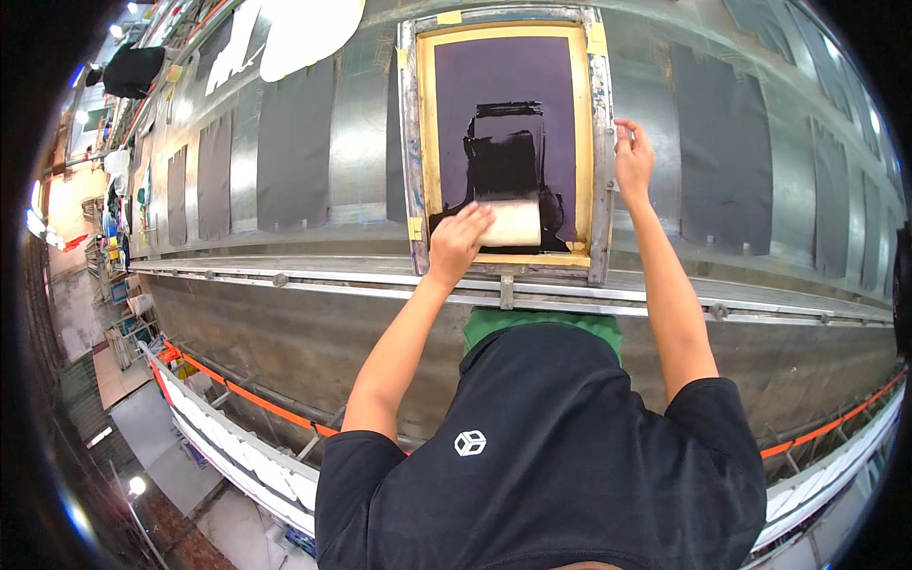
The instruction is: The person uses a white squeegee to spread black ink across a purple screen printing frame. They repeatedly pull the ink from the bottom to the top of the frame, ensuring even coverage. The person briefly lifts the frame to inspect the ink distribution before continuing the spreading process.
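A screen-printing frame (599,142) with a purple mesh and yellow-taped inner edges lies on the long metal table. My left hand (461,242) is closed on a pale squeegee (516,224) near the frame's near end. Wet black ink (505,166) covers the middle of the mesh and pools around the squeegee. At the frame's right side, my right hand (634,161) has its fingers curled by the outer edge. Whether those fingers grip the frame or only rest beside it I cannot tell.
Several dark fabric panels (724,142) lie flat along the table (646,104) on both sides of the frame. A metal rail (380,285) runs along the table's near edge. White pieces (309,33) lie at the far left. Behind me stands a rack with an orange rail (252,394).
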